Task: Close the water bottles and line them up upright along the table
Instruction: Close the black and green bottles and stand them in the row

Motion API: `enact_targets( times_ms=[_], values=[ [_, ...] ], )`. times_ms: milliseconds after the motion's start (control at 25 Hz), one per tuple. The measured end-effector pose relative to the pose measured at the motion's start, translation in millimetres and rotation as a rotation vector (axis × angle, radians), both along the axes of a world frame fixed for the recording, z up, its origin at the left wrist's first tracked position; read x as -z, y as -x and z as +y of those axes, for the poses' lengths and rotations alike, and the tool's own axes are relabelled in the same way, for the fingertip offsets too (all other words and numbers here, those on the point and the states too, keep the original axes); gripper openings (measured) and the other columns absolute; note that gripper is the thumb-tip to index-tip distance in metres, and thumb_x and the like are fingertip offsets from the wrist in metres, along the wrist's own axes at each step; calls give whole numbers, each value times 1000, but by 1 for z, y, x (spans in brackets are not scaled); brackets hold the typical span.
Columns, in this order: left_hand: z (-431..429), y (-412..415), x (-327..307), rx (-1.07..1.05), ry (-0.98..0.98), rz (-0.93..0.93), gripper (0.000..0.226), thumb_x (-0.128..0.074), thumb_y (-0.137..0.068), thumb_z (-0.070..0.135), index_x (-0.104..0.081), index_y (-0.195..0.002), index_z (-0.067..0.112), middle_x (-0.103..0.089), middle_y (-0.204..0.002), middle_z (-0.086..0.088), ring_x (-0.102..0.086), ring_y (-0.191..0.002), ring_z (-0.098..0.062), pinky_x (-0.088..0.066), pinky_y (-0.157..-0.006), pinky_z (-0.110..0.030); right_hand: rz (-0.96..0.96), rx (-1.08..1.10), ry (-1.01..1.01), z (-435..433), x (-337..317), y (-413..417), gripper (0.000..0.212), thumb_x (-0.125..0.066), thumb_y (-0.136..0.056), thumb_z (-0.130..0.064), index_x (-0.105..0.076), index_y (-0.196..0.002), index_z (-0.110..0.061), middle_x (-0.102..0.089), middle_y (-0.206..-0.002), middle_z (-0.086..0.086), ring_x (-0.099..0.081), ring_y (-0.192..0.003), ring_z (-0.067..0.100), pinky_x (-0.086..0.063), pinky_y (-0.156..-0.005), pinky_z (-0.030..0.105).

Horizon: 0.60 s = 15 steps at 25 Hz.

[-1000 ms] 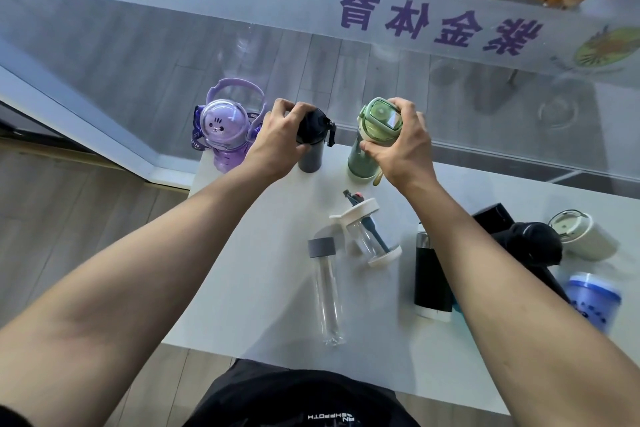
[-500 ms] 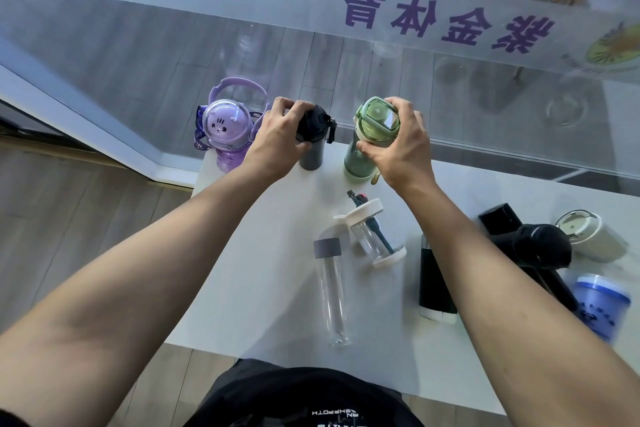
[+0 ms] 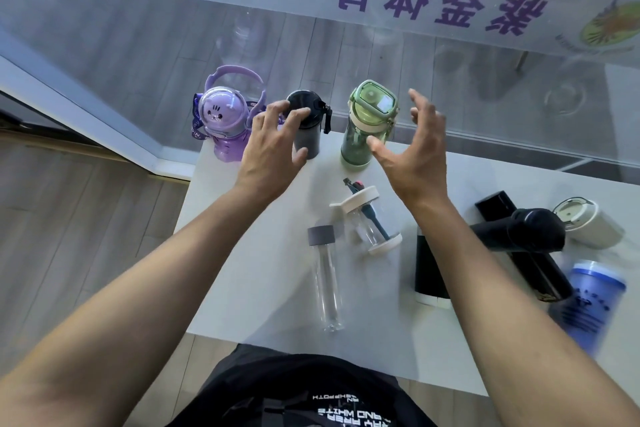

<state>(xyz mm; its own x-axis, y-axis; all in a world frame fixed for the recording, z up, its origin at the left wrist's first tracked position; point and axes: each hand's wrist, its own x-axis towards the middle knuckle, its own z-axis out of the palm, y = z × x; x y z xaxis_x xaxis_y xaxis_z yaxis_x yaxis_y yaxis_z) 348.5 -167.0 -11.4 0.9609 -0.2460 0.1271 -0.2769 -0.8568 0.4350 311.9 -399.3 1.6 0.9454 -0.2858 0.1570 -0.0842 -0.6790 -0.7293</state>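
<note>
Hovering both hands spread and empty: clear bottle (image 3: 325, 282) lies lengthwise below, nearer my left hand (image 3: 273, 146) than my right hand (image 3: 412, 149).

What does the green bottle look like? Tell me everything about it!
The green bottle stands upright at the far edge of the white table, to the right of a dark bottle. Its body looks like see-through green plastic with a pale green base and collar. The boxy lid on top is shut and has a carry handle. The open right hand is beside it, not gripping it.

Three bottles (image 3: 369, 125) upright along table (image 3: 256, 281) far edge; others lying nearer.
</note>
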Motion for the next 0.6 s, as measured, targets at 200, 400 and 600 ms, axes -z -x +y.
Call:
enact_targets(
  times_ms=[200,400,600],
  values=[
    [-15,87,33,6,21,100,52,-67,-84,19,-53,-133,18,-49,-132,-12,-46,-116,-34,-41,-103,-44,19,30,41,2,42,75,56,-70,-87,-24,-51,-139,-13,-56,-121,7,-55,-111,24,-47,-101,42],
    [-29,146,81,-160,8,520,59,-65,-86,32,-41,-139,26,-45,-130,-6,-45,-114,-33,-42,-98,-41,219,-64,11,9,74,129,46,-67,-89,-22,-57,-133,-16,-57,-119,7,-57,-107,23,-49,-98,44],
    [-45,159,105,-290,108,618,83,-77,-77,35,-29,-145,30,-44,-126,-9,-54,-107,-34,-44,-85,-36,286,-164,-4,8,84,152,47,-62,-88,-25,-54,-134,-22,-58,-121,4,-61,-106,23,-51,-96,45]
  ],
)
